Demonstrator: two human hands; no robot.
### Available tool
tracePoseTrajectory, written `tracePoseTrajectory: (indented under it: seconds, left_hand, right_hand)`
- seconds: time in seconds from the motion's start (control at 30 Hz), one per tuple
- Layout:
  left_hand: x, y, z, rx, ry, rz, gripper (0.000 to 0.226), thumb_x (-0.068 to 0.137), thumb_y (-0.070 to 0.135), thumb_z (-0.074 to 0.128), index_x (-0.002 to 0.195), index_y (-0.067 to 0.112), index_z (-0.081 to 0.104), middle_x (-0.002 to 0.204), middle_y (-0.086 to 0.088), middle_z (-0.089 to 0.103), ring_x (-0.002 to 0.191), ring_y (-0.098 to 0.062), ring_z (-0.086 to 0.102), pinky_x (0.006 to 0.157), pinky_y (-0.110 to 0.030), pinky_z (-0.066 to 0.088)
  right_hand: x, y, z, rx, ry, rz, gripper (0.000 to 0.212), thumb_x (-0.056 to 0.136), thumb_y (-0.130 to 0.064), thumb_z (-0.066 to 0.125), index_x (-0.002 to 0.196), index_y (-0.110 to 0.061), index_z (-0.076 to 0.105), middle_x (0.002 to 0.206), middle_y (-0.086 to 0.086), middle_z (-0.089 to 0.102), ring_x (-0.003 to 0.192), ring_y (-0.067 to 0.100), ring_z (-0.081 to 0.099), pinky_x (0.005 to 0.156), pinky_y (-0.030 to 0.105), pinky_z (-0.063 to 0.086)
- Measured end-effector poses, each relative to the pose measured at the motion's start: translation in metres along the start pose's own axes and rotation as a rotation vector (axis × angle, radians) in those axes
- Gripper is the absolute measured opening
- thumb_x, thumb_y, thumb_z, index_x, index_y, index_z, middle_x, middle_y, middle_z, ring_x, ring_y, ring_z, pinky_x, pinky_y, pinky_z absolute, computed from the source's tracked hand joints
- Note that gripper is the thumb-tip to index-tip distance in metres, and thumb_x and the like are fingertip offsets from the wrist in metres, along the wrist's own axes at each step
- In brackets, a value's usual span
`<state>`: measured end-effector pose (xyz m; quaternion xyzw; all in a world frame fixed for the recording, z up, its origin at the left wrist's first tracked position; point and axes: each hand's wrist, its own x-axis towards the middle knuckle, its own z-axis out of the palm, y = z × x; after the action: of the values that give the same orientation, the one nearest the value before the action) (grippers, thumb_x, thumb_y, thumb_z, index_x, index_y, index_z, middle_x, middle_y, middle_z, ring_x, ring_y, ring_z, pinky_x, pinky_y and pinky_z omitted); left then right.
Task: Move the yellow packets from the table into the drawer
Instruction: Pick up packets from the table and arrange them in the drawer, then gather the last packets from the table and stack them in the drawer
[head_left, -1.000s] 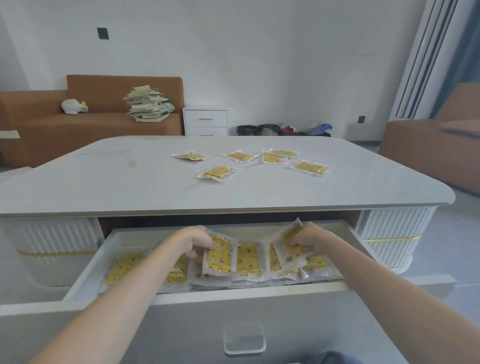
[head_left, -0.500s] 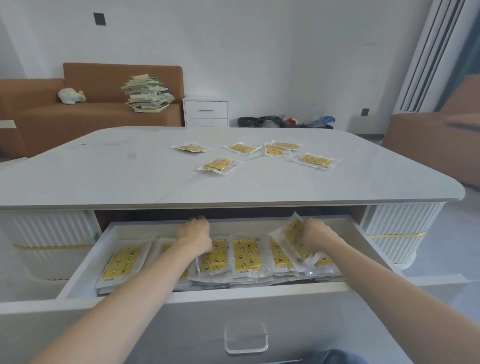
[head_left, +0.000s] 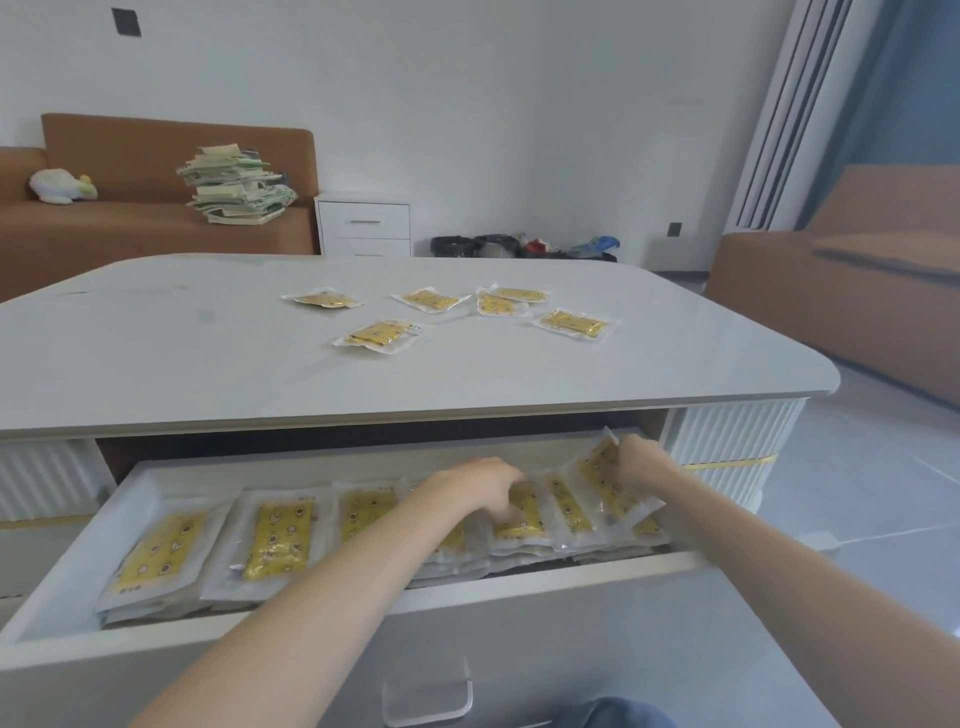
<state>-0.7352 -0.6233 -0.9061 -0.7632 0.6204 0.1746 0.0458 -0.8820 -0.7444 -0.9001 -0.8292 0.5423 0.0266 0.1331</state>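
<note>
The white drawer stands pulled open below the table top. Inside lies a row of several yellow packets, such as one at the left and one beside it. My left hand reaches down into the middle of the drawer, fingers curled onto a packet there. My right hand pinches the top edge of a tilted packet at the drawer's right end. Several yellow packets lie on the table, among them a near one and a right one.
A clear handle sits on the drawer front. Brown sofas stand at the back left and at the right. A paper stack lies on the left sofa. A small white cabinet is against the wall.
Both hands have shifted to the right inside the drawer. The left hand left the packet it set down and now rests on one nearer the middle; the right hand still holds its tilted packet.
</note>
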Motion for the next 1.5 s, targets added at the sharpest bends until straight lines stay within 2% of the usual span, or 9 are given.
tracePoseTrajectory:
  seconds: [0.1,0.27,0.43,0.6,0.73,0.83,1.1,1.33,1.5]
  left_hand:
    - [0.017,0.006,0.008,0.039,-0.119,0.005,0.071,0.091,0.044,0.054,0.151,0.025,0.021,0.155,-0.004,0.027,0.137,-0.025,0.037,0.11,-0.042,0.036]
    - [0.024,0.001,0.018,0.039,-0.191,-0.025,0.083,0.086,0.057,0.054,0.151,0.033,0.008,0.157,0.0,0.02,0.136,-0.024,0.038,0.11,-0.042,0.036]
    - [0.02,-0.004,0.022,0.057,-0.161,0.005,0.081,0.087,0.06,0.049,0.152,0.03,0.008,0.16,0.0,0.01,0.145,-0.024,0.021,0.116,-0.041,0.024]
    - [0.019,-0.004,0.025,0.07,-0.143,0.024,0.079,0.088,0.058,0.048,0.151,0.031,0.008,0.16,0.0,0.007,0.146,-0.023,0.017,0.118,-0.042,0.021]
    - [0.015,-0.003,0.025,0.05,-0.133,0.031,0.078,0.09,0.057,0.047,0.152,0.032,0.007,0.16,0.001,0.005,0.146,-0.022,0.015,0.118,-0.041,0.018]
    - [0.009,-0.002,0.023,0.044,-0.104,0.043,0.074,0.092,0.054,0.045,0.152,0.029,0.009,0.16,0.0,0.005,0.147,-0.021,0.013,0.119,-0.04,0.016]
    - [-0.017,-0.002,0.004,-0.073,0.153,0.005,0.05,0.094,0.041,0.049,0.141,0.028,0.04,0.142,0.003,0.049,0.127,-0.02,0.048,0.102,-0.04,0.043]
    - [-0.061,0.003,-0.023,-0.203,0.489,0.045,0.033,0.096,0.029,0.045,0.129,0.029,0.053,0.12,0.013,0.062,0.103,-0.011,0.06,0.086,-0.031,0.049]
    - [-0.08,-0.005,-0.049,-0.266,0.702,0.03,0.031,0.096,0.025,0.048,0.127,0.023,0.052,0.103,0.008,0.064,0.086,-0.009,0.059,0.075,-0.025,0.046]
  right_hand:
    - [-0.002,0.007,0.005,-0.041,0.054,-0.008,0.046,0.092,0.0,0.042,0.136,0.004,0.032,0.125,0.018,0.053,0.107,0.03,0.058,0.074,0.031,0.048]
    - [-0.003,0.007,0.001,-0.191,0.139,-0.193,0.051,0.087,-0.005,0.052,0.135,-0.02,0.045,0.132,0.009,0.047,0.122,0.028,0.046,0.092,0.034,0.047]
    - [-0.016,-0.002,0.005,-0.112,-0.235,-0.303,0.07,0.078,-0.033,0.075,0.141,-0.028,0.043,0.139,0.0,0.047,0.126,0.023,0.046,0.103,0.035,0.041]
    - [-0.019,0.001,0.0,-0.265,-0.296,-0.306,0.067,0.084,-0.021,0.07,0.144,-0.028,0.04,0.124,0.003,0.061,0.095,0.018,0.055,0.084,0.027,0.044]
    - [-0.017,0.005,0.003,-0.35,-0.251,-0.312,0.063,0.09,-0.014,0.058,0.147,-0.027,0.033,0.14,0.002,0.046,0.126,0.024,0.044,0.098,0.031,0.042]
    - [-0.018,0.003,0.004,-0.343,-0.249,-0.306,0.062,0.091,-0.014,0.056,0.148,-0.024,0.032,0.141,0.002,0.045,0.13,0.023,0.041,0.101,0.032,0.041]
    - [-0.032,0.002,-0.016,0.045,-0.066,-0.359,0.035,0.09,-0.022,0.055,0.125,-0.026,0.059,0.125,0.001,0.06,0.109,0.018,0.058,0.092,0.027,0.046]
    - [-0.054,-0.003,-0.053,0.447,0.169,-0.445,0.021,0.09,-0.017,0.057,0.105,-0.025,0.069,0.1,0.002,0.069,0.068,0.001,0.054,0.058,0.014,0.04]
    - [-0.062,-0.019,-0.066,0.616,0.263,-0.439,0.022,0.091,-0.016,0.055,0.109,-0.023,0.066,0.102,0.001,0.067,0.081,0.014,0.062,0.077,0.029,0.054]
